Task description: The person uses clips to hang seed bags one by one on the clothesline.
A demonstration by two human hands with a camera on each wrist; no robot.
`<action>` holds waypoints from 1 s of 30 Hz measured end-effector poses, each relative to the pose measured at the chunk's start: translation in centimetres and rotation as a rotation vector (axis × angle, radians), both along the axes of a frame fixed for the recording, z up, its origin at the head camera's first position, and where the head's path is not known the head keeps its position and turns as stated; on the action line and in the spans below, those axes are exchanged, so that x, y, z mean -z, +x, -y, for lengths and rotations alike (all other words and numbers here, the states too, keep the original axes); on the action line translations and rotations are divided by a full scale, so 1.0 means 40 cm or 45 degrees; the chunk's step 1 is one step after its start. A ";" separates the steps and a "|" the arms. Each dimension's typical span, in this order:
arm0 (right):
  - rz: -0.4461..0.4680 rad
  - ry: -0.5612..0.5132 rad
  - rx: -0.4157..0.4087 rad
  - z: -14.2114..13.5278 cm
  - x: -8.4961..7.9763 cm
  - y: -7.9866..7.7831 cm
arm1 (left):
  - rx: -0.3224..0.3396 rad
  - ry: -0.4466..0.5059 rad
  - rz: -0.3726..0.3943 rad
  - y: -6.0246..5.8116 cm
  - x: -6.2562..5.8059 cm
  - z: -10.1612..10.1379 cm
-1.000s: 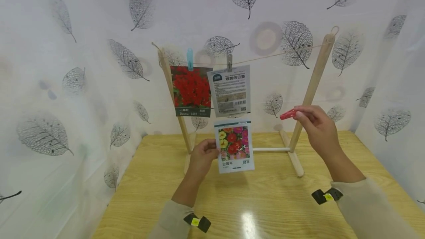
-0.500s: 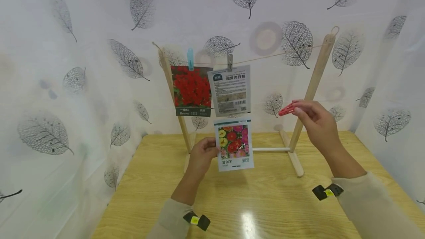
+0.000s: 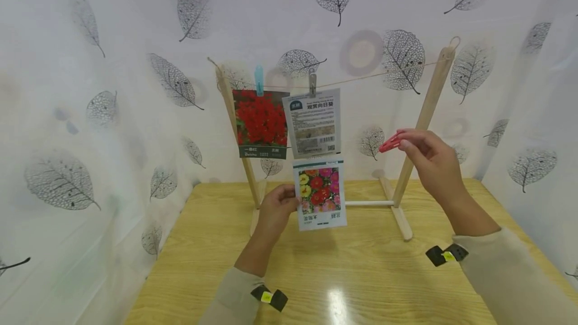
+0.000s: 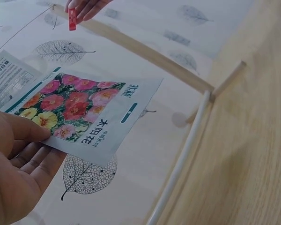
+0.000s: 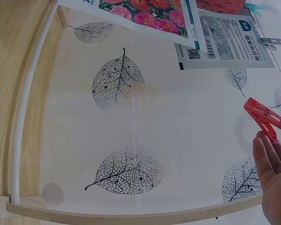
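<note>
My left hand pinches the left edge of a white seed packet printed with many-coloured flowers, between thumb and fingers. The packet is upright in front of the rack, just below a grey text-covered seed packet. That one hangs from the string by a grey clothespin. To its left a red-flower seed packet hangs from a blue clothespin. At the right, my right hand pinches a red clothespin by its handle end, below the string and in front of the rack's right post.
The wooden rack has a left post, a right post and a white crossbar low down. It stands on a wood-grain table. A leaf-patterned curtain surrounds the table at the back and sides.
My right hand has risen a little with the red clothespin. The flower packet in my left hand has also come up slightly. The two hanging packets stay in place.
</note>
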State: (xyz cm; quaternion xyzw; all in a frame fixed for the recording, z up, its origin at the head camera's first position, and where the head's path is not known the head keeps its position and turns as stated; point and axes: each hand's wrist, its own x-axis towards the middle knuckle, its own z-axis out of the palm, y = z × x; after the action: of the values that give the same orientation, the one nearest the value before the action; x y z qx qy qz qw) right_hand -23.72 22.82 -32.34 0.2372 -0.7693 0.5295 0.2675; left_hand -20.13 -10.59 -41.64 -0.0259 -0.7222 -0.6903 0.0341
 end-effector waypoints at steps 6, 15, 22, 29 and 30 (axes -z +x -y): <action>-0.024 -0.015 -0.021 0.001 -0.014 -0.006 | -0.002 -0.005 -0.011 0.001 -0.002 -0.003; -0.057 0.014 0.018 -0.001 -0.037 -0.014 | 0.021 0.014 0.009 -0.003 -0.002 -0.006; -0.072 0.029 0.016 -0.001 -0.062 -0.015 | 0.030 0.007 0.018 -0.006 -0.002 -0.013; -0.096 0.064 0.062 -0.003 -0.093 -0.016 | 0.050 0.043 0.020 -0.007 -0.002 -0.023; -0.097 0.062 0.062 -0.003 -0.096 -0.017 | 0.055 0.048 0.016 -0.007 -0.002 -0.024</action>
State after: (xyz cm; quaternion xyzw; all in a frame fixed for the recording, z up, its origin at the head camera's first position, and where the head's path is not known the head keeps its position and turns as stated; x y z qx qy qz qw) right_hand -24.38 22.92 -28.49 0.2447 -0.7768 0.4946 0.3035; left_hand -20.40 -9.65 -41.56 -0.0364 -0.7086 -0.7045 0.0153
